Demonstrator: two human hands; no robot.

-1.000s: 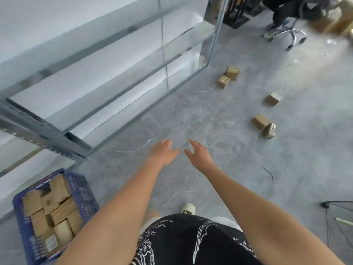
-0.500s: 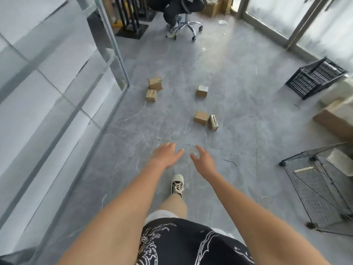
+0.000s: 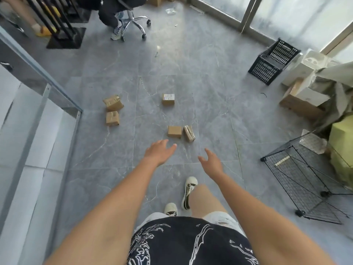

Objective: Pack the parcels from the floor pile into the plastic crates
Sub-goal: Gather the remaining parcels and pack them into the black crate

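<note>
Both hands empty, fingers spread: left hand [image 3: 158, 152], right hand [image 3: 211, 163]. I'd grab the plain parcel [image 3: 174, 131] and the taped parcel [image 3: 189, 133] beside it together.

Five small parcels on the floor: two at the left [image 3: 113, 102] [image 3: 112, 118], one far centre [image 3: 168, 99], two touching nearby [image 3: 174, 131] [image 3: 189, 133]; one black crate [image 3: 274, 61] far right, one wire cage [image 3: 309, 180], one office chair [image 3: 133, 22]
</note>
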